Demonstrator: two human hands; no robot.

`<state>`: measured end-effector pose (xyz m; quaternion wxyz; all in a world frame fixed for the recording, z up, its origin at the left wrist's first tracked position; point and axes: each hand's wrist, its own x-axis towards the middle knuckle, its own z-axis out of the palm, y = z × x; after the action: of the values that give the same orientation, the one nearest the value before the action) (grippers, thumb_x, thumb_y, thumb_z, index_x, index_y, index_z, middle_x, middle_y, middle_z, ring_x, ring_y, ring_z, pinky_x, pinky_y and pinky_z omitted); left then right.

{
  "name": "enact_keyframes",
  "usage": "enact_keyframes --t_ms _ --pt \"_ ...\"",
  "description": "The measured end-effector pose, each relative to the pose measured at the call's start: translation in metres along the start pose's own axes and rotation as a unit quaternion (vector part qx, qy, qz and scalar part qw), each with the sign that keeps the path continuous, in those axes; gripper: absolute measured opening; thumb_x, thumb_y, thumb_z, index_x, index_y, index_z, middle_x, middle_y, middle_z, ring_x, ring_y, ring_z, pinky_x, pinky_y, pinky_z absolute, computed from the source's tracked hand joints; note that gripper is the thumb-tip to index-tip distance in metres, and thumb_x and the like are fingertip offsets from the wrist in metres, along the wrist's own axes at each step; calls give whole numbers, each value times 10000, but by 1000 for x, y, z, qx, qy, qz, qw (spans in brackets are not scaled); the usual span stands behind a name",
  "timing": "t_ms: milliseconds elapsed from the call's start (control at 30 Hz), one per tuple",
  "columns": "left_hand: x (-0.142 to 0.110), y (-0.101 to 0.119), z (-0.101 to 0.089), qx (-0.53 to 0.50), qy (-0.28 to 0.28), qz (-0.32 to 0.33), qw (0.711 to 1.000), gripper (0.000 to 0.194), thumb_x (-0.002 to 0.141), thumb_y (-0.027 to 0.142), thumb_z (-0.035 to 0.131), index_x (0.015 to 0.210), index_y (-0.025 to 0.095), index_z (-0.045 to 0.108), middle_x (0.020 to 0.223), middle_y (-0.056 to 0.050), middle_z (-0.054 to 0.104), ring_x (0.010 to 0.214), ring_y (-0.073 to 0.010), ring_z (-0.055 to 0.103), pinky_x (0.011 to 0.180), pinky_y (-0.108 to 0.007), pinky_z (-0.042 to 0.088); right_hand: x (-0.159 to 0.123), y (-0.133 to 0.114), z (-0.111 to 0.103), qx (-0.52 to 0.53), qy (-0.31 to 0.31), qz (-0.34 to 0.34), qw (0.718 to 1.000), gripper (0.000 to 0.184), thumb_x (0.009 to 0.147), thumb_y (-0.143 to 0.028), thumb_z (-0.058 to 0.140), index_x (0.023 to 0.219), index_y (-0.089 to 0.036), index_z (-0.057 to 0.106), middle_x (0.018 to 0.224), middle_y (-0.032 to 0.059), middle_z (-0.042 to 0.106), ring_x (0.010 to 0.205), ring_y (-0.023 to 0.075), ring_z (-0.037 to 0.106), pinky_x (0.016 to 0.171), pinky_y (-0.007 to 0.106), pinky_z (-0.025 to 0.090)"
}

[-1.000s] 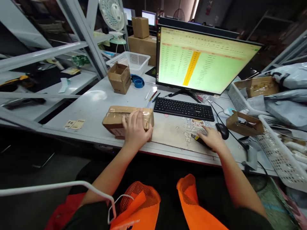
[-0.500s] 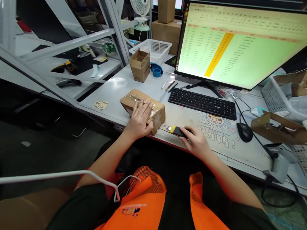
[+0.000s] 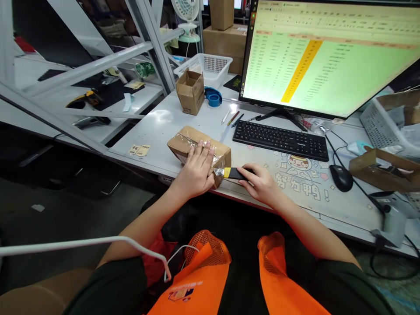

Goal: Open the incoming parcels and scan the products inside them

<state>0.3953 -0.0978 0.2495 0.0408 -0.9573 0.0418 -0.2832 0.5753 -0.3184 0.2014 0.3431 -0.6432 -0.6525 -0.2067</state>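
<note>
A small brown cardboard box (image 3: 187, 139), partly covered in clear tape, lies near the front edge of the desk. My left hand (image 3: 196, 170) rests on top of it with the fingers stretched out flat and the thumb by the near side. In my right hand (image 3: 259, 181) is a black and yellow utility knife (image 3: 233, 173), gripped by its handle and pointing left. Its metal end is at the box's right end, close to my left thumb; whether the blade has entered the cardboard I cannot tell.
Behind the box stand an open carton (image 3: 190, 94), a blue tape roll (image 3: 214, 99) and a white basket (image 3: 215, 65). A keyboard (image 3: 278, 139), mouse (image 3: 341, 177) and monitor (image 3: 324, 61) occupy the right side. A metal frame (image 3: 152, 52) rises at left.
The utility knife in my right hand has moved left, from beside the box to its right end. My left hand stays on the box. The view has shifted slightly.
</note>
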Motion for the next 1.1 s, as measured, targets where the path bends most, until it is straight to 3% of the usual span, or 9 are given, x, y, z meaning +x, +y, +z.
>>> enact_keyframes --t_ms 100,200,300,400,500,600,667,900,1100 --pt "1 2 0 -3 4 1 1000 840 907 209 512 1673 40 213 1686 -289 293 1622 -427 133 1269 -692 262 -6 43 -7 -20 24 111 993 394 1045 -353 541 1360 -178 700 1222 169 678 1093 283 658 968 451 580" --pt "-9 -12 -8 -46 2 25 999 794 891 193 500 1653 74 312 1684 -239 335 1622 -399 168 1276 -680 271 -24 94 -33 -88 117 302 942 468 1006 -391 517 1327 -118 721 1166 192 670 1073 315 655 991 506 560" --pt "-36 -42 -26 -135 12 25 990 678 903 141 435 1577 191 492 1665 -126 422 1601 -318 296 1287 -621 318 -57 112 -64 -123 178 366 905 543 962 -464 558 1332 -100 719 1143 183 684 1087 329 661 1027 527 535" --pt "-65 -53 -42 -120 100 -108 982 548 950 145 390 1393 287 680 1644 -29 471 1559 -281 400 1293 -579 349 -92 90 -80 -115 166 364 909 529 967 -523 580 1325 -166 733 1154 152 708 1082 321 677 1026 521 534" --pt "-72 -27 -40 -77 144 -233 959 465 1001 331 483 1432 271 648 1714 -67 352 1566 -343 378 1280 -598 349 -108 58 -76 -98 157 363 913 494 981 -523 585 1316 -193 738 1158 138 722 1066 314 691 1003 507 549" --pt "-58 0 -21 -42 147 -273 950 707 872 523 739 1488 224 564 1744 -173 234 1595 -434 269 1260 -654 326 -102 35 -64 -57 126 334 932 451 996 -490 586 1312 -202 733 1169 135 722 1074 302 695 982 477 569" --pt "-50 -10 -8 -39 173 -272 946 667 845 524 756 1412 211 599 1715 -186 298 1600 -428 256 1259 -649 331 -93 27 -57 -30 105 305 946 416 1007 -461 586 1308 -213 729 1168 133 720 1080 298 694 969 469 581" --pt "-35 -120 8 -221 187 -314 904 622 1015 384 170 1162 34 662 1481 -76 623 1357 -282 598 1104 -462 534 -78 -8 -45 0 105 204 973 374 1026 -323 605 1384 -243 674 1172 130 703 1074 285 701 905 450 628" --pt "-3 -91 30 -48 266 -325 906 892 1066 390 -120 1041 -113 616 1283 -191 631 1366 -261 541 916 -571 450 -51 -55 -20 56 29 53 997 439 1025 -271 617 1464 -254 598 1206 142 697 1071 277 698 902 456 636"
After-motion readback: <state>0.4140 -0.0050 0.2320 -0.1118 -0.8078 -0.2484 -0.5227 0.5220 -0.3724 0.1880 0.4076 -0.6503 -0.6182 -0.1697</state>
